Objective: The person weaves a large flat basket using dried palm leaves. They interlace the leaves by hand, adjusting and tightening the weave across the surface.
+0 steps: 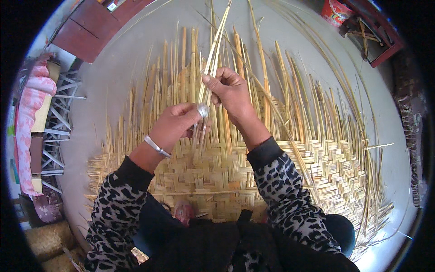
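Observation:
A few long, pale split reed strips (216, 45) rise from my hands toward the top of the head view. My right hand (232, 93) pinches them between thumb and fingers. Just below and to the left, my left hand (174, 121) is closed on their lower part, its thumb tip wrapped in something silvery. Under both hands spreads a woven reed mat (213, 167) in a slanting pattern. Its unwoven reed ends (183, 68) fan out away from me. The lower tips of the held strips are blurred against the mat.
Loose long reeds (335, 68) curve along the right side of the grey floor (108, 77). Reddish-brown furniture (86, 29) stands at the far left, above a metal-legged rack (59, 122) with pink cloth (34, 118). A red bucket (335, 12) is at the far right.

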Demonstrator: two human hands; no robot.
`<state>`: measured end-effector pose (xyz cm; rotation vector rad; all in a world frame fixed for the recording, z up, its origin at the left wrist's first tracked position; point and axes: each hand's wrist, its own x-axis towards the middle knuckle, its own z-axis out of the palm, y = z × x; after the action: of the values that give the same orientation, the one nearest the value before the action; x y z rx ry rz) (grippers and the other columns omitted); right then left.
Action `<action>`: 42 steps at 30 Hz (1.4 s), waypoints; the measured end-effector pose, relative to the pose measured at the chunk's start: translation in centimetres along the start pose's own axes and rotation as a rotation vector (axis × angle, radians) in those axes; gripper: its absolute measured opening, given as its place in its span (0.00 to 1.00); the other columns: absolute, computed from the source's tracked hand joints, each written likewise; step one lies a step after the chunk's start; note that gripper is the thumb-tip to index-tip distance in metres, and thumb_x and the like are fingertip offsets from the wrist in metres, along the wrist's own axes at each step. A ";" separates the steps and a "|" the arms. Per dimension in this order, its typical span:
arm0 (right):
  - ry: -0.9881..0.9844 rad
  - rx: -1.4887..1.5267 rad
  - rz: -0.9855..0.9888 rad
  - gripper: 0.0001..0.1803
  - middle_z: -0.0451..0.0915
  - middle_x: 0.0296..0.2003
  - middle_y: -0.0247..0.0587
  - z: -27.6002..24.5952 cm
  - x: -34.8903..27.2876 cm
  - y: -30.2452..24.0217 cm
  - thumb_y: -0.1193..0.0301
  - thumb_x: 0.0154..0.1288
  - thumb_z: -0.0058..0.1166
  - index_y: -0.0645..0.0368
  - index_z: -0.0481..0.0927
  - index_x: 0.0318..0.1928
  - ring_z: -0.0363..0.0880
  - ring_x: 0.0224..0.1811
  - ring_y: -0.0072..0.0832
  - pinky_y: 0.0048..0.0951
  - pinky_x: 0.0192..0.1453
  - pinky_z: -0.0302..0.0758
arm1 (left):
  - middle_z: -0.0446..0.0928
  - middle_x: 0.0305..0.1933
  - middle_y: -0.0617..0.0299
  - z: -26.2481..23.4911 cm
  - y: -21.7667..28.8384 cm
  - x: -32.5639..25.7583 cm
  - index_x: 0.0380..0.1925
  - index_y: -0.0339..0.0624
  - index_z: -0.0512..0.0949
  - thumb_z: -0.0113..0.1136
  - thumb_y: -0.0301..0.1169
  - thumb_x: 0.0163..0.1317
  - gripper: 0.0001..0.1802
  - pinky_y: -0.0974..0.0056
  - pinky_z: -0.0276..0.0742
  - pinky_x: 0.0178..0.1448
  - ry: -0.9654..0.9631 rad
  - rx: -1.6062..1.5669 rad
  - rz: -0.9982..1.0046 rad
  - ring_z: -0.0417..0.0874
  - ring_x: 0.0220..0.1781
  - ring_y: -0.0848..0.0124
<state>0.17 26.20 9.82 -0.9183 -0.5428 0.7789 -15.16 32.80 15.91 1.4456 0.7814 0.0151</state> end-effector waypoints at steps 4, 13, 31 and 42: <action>-0.079 0.015 0.099 0.09 0.73 0.22 0.24 -0.3 -0.2 -0.4 0.69 0.63 0.64 0.54 0.75 0.30 0.70 0.18 0.13 0.15 0.21 0.66 | 0.82 0.34 0.67 -0.6 0.3 0.2 0.36 0.41 0.79 0.58 0.38 0.66 0.11 0.75 0.70 0.31 -0.011 0.272 0.050 0.80 0.33 0.80; -0.120 0.299 0.116 0.07 0.80 0.26 0.27 -3.9 0.5 -2.8 0.66 0.67 0.58 0.54 0.78 0.33 0.76 0.23 0.13 0.14 0.26 0.74 | 0.80 0.32 0.61 -1.2 -0.5 -0.4 0.42 0.37 0.77 0.56 0.32 0.67 0.10 0.68 0.75 0.36 -0.187 0.006 -0.130 0.80 0.30 0.72; -0.039 0.174 0.059 0.06 0.75 0.22 0.26 -2.2 0.1 -1.7 0.71 0.65 0.61 0.54 0.77 0.33 0.70 0.16 0.15 0.16 0.19 0.66 | 0.78 0.33 0.70 0.2 -0.2 -0.4 0.42 0.38 0.79 0.60 0.34 0.65 0.11 0.72 0.76 0.36 0.031 0.141 0.072 0.78 0.31 0.80; -0.227 -0.122 0.208 0.08 0.77 0.25 0.27 -1.5 -0.6 -2.7 0.70 0.63 0.63 0.59 0.81 0.39 0.71 0.20 0.12 0.15 0.23 0.68 | 0.75 0.26 0.72 -0.5 -0.3 -0.7 0.36 0.41 0.79 0.59 0.37 0.65 0.11 0.73 0.73 0.30 -0.012 0.321 -0.004 0.74 0.26 0.82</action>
<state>1.85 23.97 11.28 -1.0156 -0.7065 1.0554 -16.09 32.89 16.04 1.7458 0.8023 -0.1269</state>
